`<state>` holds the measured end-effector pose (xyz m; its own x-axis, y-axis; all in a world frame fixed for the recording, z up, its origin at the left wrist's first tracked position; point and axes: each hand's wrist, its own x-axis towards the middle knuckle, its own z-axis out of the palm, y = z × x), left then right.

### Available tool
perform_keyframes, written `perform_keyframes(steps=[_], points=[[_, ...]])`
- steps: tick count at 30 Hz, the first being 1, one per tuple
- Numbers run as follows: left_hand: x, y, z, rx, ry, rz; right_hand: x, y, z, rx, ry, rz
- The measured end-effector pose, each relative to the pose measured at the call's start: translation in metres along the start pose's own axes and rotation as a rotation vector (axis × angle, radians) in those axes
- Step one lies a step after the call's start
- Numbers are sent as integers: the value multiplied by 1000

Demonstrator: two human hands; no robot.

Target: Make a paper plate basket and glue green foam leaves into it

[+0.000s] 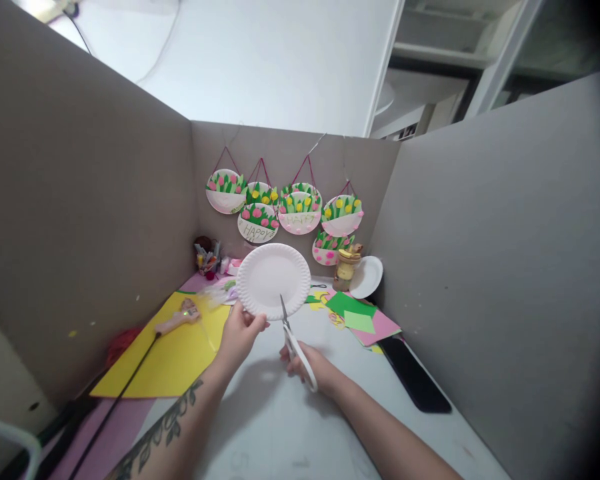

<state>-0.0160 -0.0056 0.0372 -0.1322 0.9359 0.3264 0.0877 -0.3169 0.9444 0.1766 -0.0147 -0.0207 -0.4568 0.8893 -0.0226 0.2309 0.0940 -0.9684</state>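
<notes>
A white paper plate [270, 277] with a ridged rim is held up above the table, its inner face toward me. My left hand [241, 333] pinches its lower left edge between thumb and fingers. In my right hand [310, 367] is a pair of white-handled scissors [294, 343], my fingers at the handles. The metal blades point up and lie across the plate's lower right rim, with one tip seen against the plate's face. No cut in the plate can be made out.
Decorated plates [300, 212] with paper flowers hang on the grey back panel. Yellow sheets [150, 360] and a corded glue gun [179, 319] lie left. Coloured papers [353, 310], a black phone-like slab [414, 373], a jar [347, 268] and another white plate [367, 277] are right. Pens [207, 255] stand back left.
</notes>
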Motion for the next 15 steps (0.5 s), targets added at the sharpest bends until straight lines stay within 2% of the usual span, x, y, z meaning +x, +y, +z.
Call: perform_keyframes(steps=[7, 10, 15], points=[[0, -1, 0, -33, 0, -4, 6, 13, 1, 44, 24, 6], [0, 0, 0, -31, 1, -7, 9, 19, 2, 66, 32, -45], [-1, 3, 0, -35, -7, 7, 6, 14, 3, 27, 50, -87]])
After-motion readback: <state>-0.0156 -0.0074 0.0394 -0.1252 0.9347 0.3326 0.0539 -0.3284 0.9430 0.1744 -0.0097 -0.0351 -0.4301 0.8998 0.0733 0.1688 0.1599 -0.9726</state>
